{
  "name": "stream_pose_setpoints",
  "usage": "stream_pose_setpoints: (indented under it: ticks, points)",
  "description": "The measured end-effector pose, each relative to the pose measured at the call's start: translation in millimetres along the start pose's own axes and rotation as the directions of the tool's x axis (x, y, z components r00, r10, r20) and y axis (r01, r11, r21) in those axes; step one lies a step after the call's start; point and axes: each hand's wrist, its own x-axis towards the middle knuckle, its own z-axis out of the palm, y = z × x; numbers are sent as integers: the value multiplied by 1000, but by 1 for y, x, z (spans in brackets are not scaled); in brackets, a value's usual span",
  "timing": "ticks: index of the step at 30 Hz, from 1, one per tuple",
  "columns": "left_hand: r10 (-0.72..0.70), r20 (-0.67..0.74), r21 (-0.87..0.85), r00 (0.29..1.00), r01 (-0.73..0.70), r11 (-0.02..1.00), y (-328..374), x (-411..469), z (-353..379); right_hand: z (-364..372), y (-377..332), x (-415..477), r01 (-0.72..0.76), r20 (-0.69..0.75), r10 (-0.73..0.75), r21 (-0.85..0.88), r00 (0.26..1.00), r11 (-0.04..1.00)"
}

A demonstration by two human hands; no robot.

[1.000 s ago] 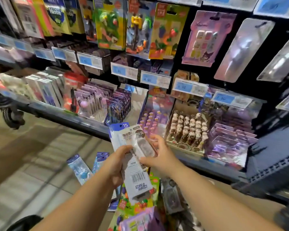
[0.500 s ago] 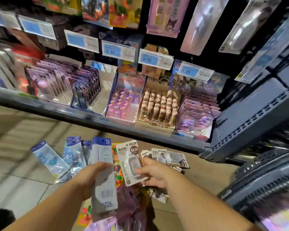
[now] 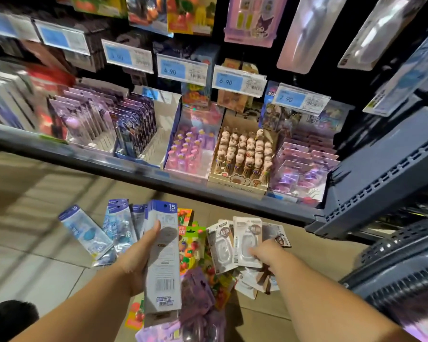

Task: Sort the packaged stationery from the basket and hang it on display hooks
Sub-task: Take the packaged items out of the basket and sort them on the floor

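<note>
My left hand point(image 3: 136, 260) grips a stack of long blue-topped ruler packs point(image 3: 162, 243) marked 15, held upright over the floor. My right hand point(image 3: 266, 251) is low on the right and pinches the lower corner of a white blister pack point(image 3: 246, 233), just over a pile of similar white packs point(image 3: 219, 245) on the floor. Blue packs point(image 3: 84, 228) lie fanned out on the floor at the left. Between my hands lie colourful fruit eraser packs point(image 3: 192, 243) and purple packs point(image 3: 198, 290).
A grey shelf edge point(image 3: 134, 171) runs across in front of me, with boxed stationery and blue price tags point(image 3: 237, 81) behind it. Hanging packs point(image 3: 252, 21) fill the hooks above. A dark plastic basket point(image 3: 405, 267) stands at the right, and a dark shoe point(image 3: 8, 319) shows at the bottom left.
My view has tipped down from the hooks to the floor. My hands have moved apart, the right one carrying the white pack down and right toward the floor pile.
</note>
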Motion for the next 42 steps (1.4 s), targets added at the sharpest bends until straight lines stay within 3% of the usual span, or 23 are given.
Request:
stream_pose_setpoints:
  ticks: [2, 3, 5, 8, 11, 14, 18, 23, 28, 31, 35, 39, 42]
  points:
    - [-34, 19, -48, 999, 35, 998, 0, 3, 4, 4, -7, -7, -66, -176, 22, -244, 984, 968]
    - [-51, 23, -63, 998, 52, 997, 1, 3, 7, 7, -13, -11, -44, -255, -28, -275, 967, 960]
    - [-57, 31, -82, 998, 59, 995, 5, 5, 11, 14, -30, -20, 139, -293, -193, -196, 936, 971]
    - [-33, 23, -97, 999, 35, 995, 12, 6, 16, 30, -66, -44, 448, -100, -440, 93, 893, 889]
    - [-6, 9, -90, 1000, 6, 996, 14, 3, 17, 49, -92, -74, 576, 97, -597, 183, 796, 797]
    - [34, 27, -102, 999, -31, 994, 15, -1, 16, 69, -98, -86, 614, 229, -627, 132, 745, 778]
    - [67, 83, -192, 994, -50, 980, 20, -3, 12, 80, -95, -90, 683, 238, -643, -165, 728, 712]
    - [57, 116, -277, 992, -23, 961, 25, -6, 12, 86, -96, -91, 644, 286, -602, -73, 745, 762]
    - [77, 54, -280, 996, -59, 958, 30, -8, 9, 86, -101, -95, 622, 267, -609, 44, 747, 782]
    - [90, -25, -262, 996, -93, 960, 34, -8, 11, 83, -102, -94, 482, 288, -564, 308, 774, 820]
    - [110, -112, -254, 988, -136, 958, 40, -6, 6, 75, -105, -88, 327, 264, -498, 495, 826, 805]
    - [119, -182, -223, 976, -159, 962, 45, -6, 6, 69, -103, -92, 197, 342, -457, 581, 821, 790]
    - [109, -211, -203, 971, -153, 967, 48, -6, 8, 75, -105, -84, 188, 309, -485, 652, 818, 734]
